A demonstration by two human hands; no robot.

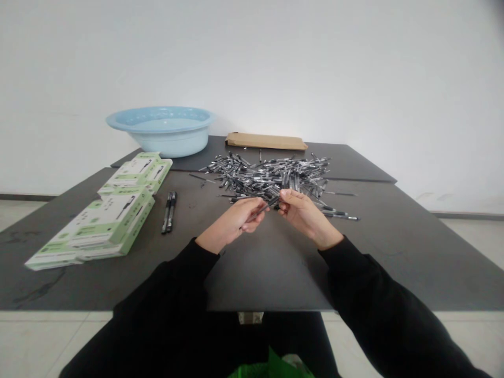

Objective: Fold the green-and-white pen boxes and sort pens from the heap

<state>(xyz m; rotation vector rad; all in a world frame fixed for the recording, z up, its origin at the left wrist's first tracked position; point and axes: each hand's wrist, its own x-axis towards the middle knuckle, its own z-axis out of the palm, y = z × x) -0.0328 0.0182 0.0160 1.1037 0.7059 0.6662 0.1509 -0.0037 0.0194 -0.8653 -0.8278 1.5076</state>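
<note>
My left hand is closed around the near end of a dark, slim pen, which slants up to the right. At its far end, my right hand is pinched, thumb against fingers, close to my left fingertips. Whether the pen is whole or in parts is too small to tell. Just beyond both hands spreads a loose heap of black and clear pens, partly hidden by my right hand. Left of my hands, a few capped black pens lie side by side on the dark table.
Stacked white and green boxes with a pen picture stand on the left. A light blue basin sits behind them at the back left. Near the wall lies a flat brown cardboard piece. The table's front edge runs close to my body.
</note>
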